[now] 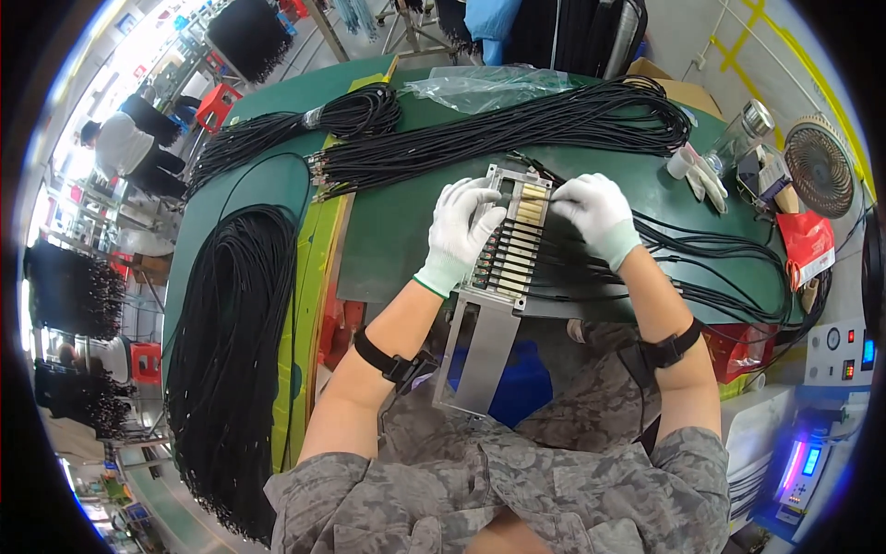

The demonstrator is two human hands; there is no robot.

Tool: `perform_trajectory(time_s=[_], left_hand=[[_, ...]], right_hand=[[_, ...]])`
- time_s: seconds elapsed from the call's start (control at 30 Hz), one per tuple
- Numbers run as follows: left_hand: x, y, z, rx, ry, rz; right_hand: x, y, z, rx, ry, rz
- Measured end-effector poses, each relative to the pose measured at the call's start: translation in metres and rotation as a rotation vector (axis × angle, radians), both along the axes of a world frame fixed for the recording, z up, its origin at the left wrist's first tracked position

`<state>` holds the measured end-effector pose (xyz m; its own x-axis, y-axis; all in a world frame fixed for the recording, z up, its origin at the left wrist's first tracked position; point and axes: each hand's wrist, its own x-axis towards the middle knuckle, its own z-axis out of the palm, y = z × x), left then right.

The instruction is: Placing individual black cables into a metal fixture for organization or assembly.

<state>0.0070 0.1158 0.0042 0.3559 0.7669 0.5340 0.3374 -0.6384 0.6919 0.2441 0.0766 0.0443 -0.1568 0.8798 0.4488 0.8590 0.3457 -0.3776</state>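
A grey metal fixture with a row of slots lies tilted on the near edge of the green table, its lower plate overhanging the table toward the person's lap. Brass-coloured connector ends sit side by side in the slots, and thin black cables run from them to the right across the table.

The left hand, in a white glove, rests on the fixture's left edge with fingers curled together and pressed against the frame. The right hand, also gloved white, pinches a cable end between thumb and fingertips at the top slot of the fixture. Both forearms carry black wrist straps.

Behind the fixture a long bundle of black cables stretches across the table, its metal-tipped ends fanned out at the left. A smaller coiled bundle lies further left, and a thick hank of black cable hangs over the table's left side. A crumpled clear plastic bag sits at the far edge.

To the right stand a small round fan, a glass jar with a metal lid, and a flat red packet with a white label patch. Below them is a grey control box with small lamps, and a machine with a blue lit display. Yellow floor lines show at upper right.
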Motion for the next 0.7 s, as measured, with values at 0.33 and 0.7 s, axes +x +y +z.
perform_trajectory(time_s=[0.33,0.7], left_hand=[[-0.003,-0.011,0.008,0.122,0.0,-0.053],[-0.002,-0.003,0.008,0.006,-0.031,0.179]], right_hand=[[-0.035,-0.02,0.0,-0.205,0.134,0.159],[-0.025,-0.017,-0.001,-0.065,-0.116,0.074]])
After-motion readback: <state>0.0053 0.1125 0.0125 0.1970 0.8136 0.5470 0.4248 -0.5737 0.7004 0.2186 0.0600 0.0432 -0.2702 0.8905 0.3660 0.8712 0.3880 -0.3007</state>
